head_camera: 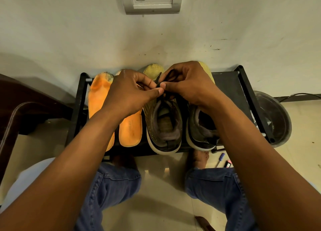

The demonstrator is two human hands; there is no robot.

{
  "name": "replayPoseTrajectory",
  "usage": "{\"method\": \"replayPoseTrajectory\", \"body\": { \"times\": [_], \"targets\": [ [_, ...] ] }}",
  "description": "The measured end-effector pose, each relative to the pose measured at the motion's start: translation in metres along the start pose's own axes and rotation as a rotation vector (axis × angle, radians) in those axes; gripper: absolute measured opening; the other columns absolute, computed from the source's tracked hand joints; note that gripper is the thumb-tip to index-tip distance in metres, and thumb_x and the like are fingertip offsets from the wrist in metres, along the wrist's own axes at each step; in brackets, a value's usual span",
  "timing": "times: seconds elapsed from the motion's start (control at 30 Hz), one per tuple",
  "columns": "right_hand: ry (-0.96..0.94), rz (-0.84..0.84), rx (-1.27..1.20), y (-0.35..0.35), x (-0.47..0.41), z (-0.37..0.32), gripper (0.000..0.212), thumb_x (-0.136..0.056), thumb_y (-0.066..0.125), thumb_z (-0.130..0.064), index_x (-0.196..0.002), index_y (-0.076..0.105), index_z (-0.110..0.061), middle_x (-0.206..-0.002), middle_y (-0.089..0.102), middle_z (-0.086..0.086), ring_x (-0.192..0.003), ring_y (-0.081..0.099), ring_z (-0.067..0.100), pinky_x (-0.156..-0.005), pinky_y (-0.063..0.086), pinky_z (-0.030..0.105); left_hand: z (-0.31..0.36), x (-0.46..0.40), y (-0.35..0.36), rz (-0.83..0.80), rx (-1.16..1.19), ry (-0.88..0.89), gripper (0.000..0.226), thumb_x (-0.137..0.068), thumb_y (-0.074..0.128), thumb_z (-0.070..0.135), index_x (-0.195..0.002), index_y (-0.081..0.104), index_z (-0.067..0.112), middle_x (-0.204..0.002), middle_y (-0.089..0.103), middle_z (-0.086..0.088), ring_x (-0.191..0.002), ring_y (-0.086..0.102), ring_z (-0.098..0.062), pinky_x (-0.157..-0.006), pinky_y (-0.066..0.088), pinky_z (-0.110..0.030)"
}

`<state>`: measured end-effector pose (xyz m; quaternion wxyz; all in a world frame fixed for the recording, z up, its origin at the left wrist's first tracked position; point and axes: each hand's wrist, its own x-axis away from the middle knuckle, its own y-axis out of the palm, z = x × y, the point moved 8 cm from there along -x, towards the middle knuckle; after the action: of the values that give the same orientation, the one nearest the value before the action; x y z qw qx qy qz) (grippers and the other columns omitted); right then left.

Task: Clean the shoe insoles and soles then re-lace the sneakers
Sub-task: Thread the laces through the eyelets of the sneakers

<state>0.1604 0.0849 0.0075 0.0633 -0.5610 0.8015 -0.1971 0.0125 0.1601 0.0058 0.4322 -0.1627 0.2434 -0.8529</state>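
At the far left a dark wooden chair (20, 112) edged into view beside the black shoe rack (243, 84), which stood against the wall and carried everything in play. On the rack's left part lay two orange insoles (99, 98), flat and side by side, most likely taken out so they could be cleaned or aired apart from the shoes. Over them reached the left hand (126, 93), its thumb and forefinger closed on the black lace (159, 79). Just right of the insoles stood the left sneaker (163, 124), toe to the wall and open mouth toward the person, an easy way to reach the eyelets. The lace rose from its tongue area between both hands. The right hand (187, 84) pinched the same lace, a loop of it showing above the fingers (164, 85); the pose read as threading or tying, so re-lacing seemed under way. The right sneaker (201, 126) stood touching its mate, partly hidden by the forearm. Farther right a grey bowl (276, 116) sat on the floor, and near it a pen (219, 159).
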Motion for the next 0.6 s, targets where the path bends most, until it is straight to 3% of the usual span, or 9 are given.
{"method": "replayPoseTrajectory", "body": {
  "times": [0.23, 0.4, 0.6],
  "targets": [
    [-0.07, 0.028, 0.183, -0.004, -0.003, -0.002, 0.007, -0.081, 0.083, -0.013, -0.088, 0.08, -0.014, -0.076, 0.076, -0.001, -0.068, 0.073, 0.01, -0.071, 0.063, 0.035, 0.008, 0.0, 0.003, 0.03, -0.107, 0.101, 0.022, -0.078, 0.086, 0.03, -0.071, 0.066, 0.035, -0.067, 0.068, 0.014, -0.062, 0.064, 0.005, -0.056, 0.052, -0.014],
    [-0.079, 0.026, 0.192, -0.003, 0.0, -0.006, 0.005, -0.08, 0.083, -0.011, -0.084, 0.079, -0.013, -0.072, 0.074, -0.002, -0.063, 0.071, 0.01, -0.06, 0.06, 0.025, 0.013, 0.004, 0.006, 0.085, -0.203, 0.159, 0.019, -0.079, 0.083, 0.032, -0.071, 0.065, 0.032, -0.065, 0.067, 0.013, -0.06, 0.065, 0.0, -0.064, 0.057, -0.027],
    [-0.048, -0.02, 0.07, -0.001, 0.001, -0.01, 0.011, -0.082, 0.081, -0.006, -0.088, 0.076, 0.001, -0.074, 0.074, 0.015, -0.063, 0.073, 0.025, -0.062, 0.064, 0.037, 0.012, 0.006, 0.009, 0.156, -0.34, 0.198, 0.024, -0.083, 0.067, 0.043, -0.071, 0.071, 0.022, -0.063, 0.065, 0.007, -0.06, 0.062, -0.012, -0.056, 0.051, -0.034]
  ]
}}
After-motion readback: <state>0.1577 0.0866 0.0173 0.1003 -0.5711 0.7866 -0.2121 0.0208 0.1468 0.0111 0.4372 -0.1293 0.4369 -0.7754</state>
